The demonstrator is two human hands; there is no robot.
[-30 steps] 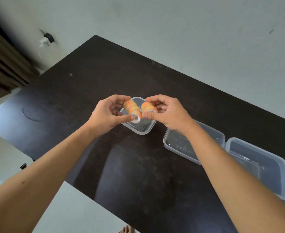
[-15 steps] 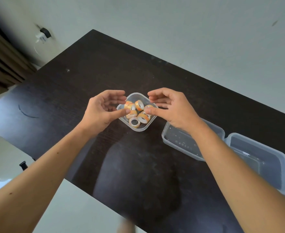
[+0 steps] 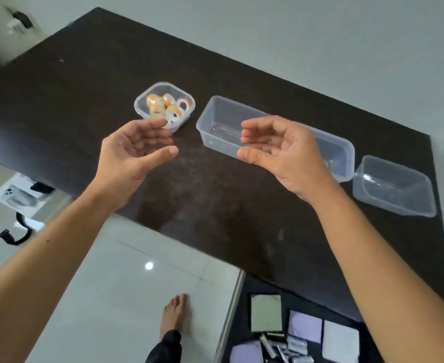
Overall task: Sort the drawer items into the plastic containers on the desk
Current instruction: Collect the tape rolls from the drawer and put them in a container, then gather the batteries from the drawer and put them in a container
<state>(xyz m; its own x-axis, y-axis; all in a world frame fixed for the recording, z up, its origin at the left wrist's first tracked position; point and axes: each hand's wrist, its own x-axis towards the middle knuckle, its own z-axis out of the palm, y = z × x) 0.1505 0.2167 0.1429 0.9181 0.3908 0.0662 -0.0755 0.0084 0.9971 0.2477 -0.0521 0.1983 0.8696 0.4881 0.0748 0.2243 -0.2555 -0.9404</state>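
Note:
Several orange-and-white tape rolls (image 3: 167, 107) lie in a small square clear container (image 3: 140, 100) on the dark desk (image 3: 84, 82). My left hand (image 3: 134, 150) hovers just in front of it, fingers loosely curved, holding nothing. My right hand (image 3: 281, 150) hovers over the front of a long clear container (image 3: 215, 119), also holding nothing. A third clear container (image 3: 396, 187) sits at the right. The open drawer (image 3: 244, 318) at the bottom holds flat cards and small packets (image 3: 289, 347).
White tiled floor (image 3: 126, 284) lies left of the drawer, with my bare foot (image 3: 175, 313) on it. A box and black straps (image 3: 19, 203) lie on the floor at the left. The wall runs behind the desk.
Both hands released the tape rolls into the small container, then drew back toward me and apart. My view tilted down, bringing the drawer and floor into sight.

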